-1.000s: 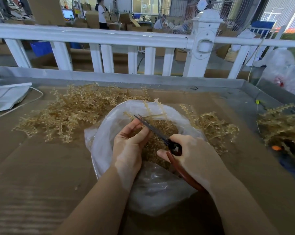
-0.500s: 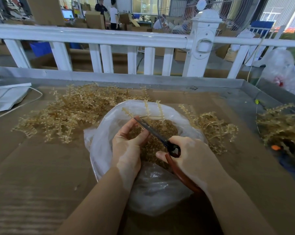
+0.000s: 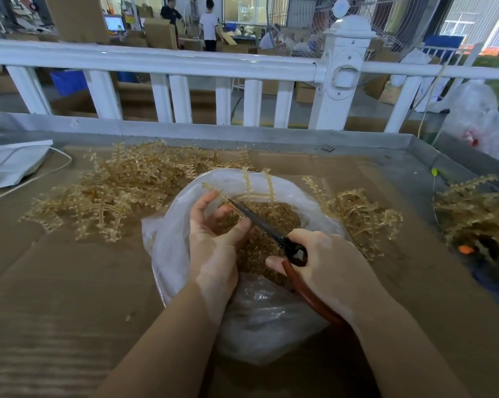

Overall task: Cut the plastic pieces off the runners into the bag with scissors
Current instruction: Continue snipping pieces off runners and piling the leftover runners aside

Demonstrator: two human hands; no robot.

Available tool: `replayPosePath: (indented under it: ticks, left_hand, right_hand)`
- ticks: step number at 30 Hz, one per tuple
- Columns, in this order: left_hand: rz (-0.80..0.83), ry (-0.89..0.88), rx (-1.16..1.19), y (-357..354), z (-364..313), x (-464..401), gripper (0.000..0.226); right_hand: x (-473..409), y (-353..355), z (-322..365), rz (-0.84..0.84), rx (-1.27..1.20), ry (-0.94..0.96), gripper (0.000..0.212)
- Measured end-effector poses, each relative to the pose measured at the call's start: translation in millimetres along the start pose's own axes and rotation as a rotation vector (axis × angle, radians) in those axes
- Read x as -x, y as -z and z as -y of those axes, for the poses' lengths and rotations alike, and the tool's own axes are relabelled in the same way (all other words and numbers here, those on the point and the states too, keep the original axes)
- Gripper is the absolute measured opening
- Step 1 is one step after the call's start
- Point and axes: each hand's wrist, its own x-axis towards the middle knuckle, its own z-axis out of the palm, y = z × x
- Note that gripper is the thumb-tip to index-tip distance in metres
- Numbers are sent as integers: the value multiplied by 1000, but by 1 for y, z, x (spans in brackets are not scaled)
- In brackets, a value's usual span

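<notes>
Amber runner (image 3: pixel 251 193) at frame centre, above open clear bag (image 3: pixel 173 245) of cut pieces, pinched in curled left hand (image 3: pixel 214 239). Scissors (image 3: pixel 259 225) gripped by right hand (image 3: pixel 323 262), blades nearly closed against runner. Uncut runners (image 3: pixel 104 191) heaped on bench (image 3: pixel 56 297), upper left.

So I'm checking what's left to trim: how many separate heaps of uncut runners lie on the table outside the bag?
3: a big heap left of the bag, a smaller heap just right of it, and another at the far right edge. Its lower part is dark, so more may be hidden.
</notes>
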Motion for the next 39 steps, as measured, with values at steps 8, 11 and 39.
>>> replayPosePath:
  ticks: [8, 11, 39]
  left_hand:
    - [23, -48, 25, -1, -2, 2, 64]
    - [20, -65, 14, -1, -3, 2, 66]
    - [91, -37, -11, 2, -1, 2, 63]
  right_hand:
    - [1, 3, 2, 8, 29, -15, 37]
    - [3, 5, 3, 13, 35, -15, 35]
    - [2, 4, -4, -5, 3, -31, 36]
